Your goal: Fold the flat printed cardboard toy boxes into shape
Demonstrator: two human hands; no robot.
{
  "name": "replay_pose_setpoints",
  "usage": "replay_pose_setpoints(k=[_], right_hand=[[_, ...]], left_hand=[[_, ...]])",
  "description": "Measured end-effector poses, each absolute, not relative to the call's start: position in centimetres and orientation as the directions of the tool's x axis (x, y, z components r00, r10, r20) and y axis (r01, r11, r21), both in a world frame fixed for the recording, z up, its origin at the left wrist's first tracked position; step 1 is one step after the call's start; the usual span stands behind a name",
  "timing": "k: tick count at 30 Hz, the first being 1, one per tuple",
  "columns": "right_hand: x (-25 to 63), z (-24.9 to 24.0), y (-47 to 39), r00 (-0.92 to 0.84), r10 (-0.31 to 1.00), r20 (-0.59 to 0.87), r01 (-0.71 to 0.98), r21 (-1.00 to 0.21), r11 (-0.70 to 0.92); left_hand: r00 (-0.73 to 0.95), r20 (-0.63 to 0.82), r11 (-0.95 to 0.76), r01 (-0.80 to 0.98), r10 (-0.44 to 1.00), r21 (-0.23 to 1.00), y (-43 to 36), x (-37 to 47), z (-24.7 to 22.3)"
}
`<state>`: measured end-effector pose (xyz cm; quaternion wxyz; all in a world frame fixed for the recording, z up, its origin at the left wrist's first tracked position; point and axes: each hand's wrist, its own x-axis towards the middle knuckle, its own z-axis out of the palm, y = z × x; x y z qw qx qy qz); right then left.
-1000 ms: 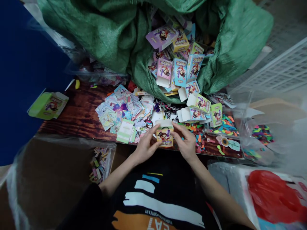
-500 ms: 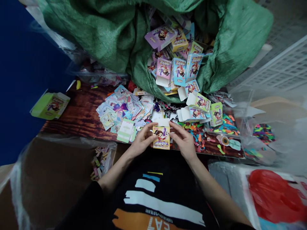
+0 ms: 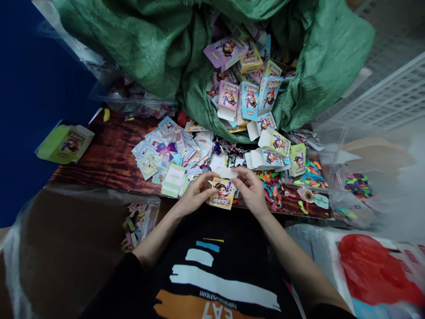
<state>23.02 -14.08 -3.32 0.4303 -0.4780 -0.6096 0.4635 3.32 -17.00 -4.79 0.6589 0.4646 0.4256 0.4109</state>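
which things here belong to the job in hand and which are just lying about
Likely in the job:
yellow box, in the left hand, right hand at its flap
printed boxes in the green sack

Apparently just lying about:
red plastic
yellow banana-shaped piece

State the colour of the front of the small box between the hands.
The box is mostly yellow in front, best seen in the head view.

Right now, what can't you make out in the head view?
Head view, inside of the small yellow cardboard box: hidden by its printed front.
Head view, right hand: too small to tell whether it pinches or only touches the box's white flap.
Head view, large green woven sack: top cut off by the upper edge.
Head view, green-and-white paper card: print too small.
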Motion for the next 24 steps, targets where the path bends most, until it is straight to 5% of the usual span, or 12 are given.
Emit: replay_pose_setpoints(k=[7, 14, 24], right_hand=[[23.3, -2.5, -13.4, -0.430, 0.884, 0.185, 0.210, -0.931, 0.298], [23.4, -3.4, -12.9, -0.306, 0.946, -0.110, 0.049, -0.994, -0.100], [23.3, -3.2, -13.4, -0.193, 0.967, -0.168, 0.069, -0.985, -0.158]], left_hand=[[0.220, -0.122, 0.148, -0.105, 0.968, 0.983, -16.9, 3.5, -5.2], [0.281, -0.101, 0.072, 0.111, 0.954, 0.991, -17.1, 3.5, -5.2], [0.274, -0.042, 0.013, 0.107, 0.961, 0.994, -16.9, 3.4, -5.2]])
